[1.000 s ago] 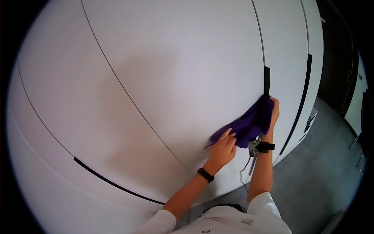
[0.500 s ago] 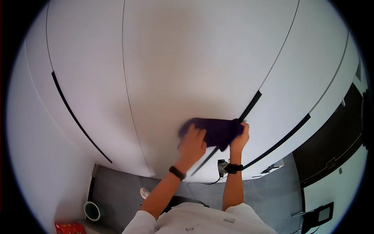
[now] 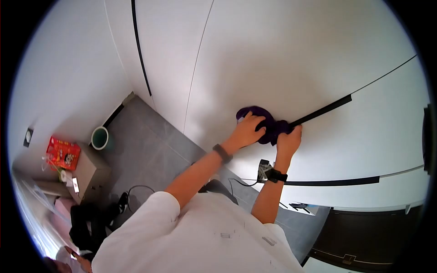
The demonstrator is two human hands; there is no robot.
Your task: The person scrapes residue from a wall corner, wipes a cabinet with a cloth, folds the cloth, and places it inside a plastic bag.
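A purple cloth (image 3: 271,129) lies bunched against the white cabinet door (image 3: 255,59). My left hand (image 3: 248,129) presses on its left part, fingers bent over the fabric and thumb apart. Closed round the cloth's right end is my right hand (image 3: 290,139), beside the lower end of a black handle strip (image 3: 325,110). Some of the right fingers are hidden by the hand and cloth. A dark band circles my left wrist, and a black strap with a small device (image 3: 265,170) and a cable is on my right wrist.
A second black handle strip (image 3: 334,181) runs below my right hand. To the left stand a green bucket (image 3: 100,138) and a small cabinet (image 3: 91,175) with a red bag (image 3: 63,154). Another person (image 3: 86,227) sits at the lower left. A dark door (image 3: 364,236) is at lower right.
The view has turned, bringing the small cabinet and the other person into sight. The cloth, stretched between my hands before, is now more bunched, and my hands are closer together.
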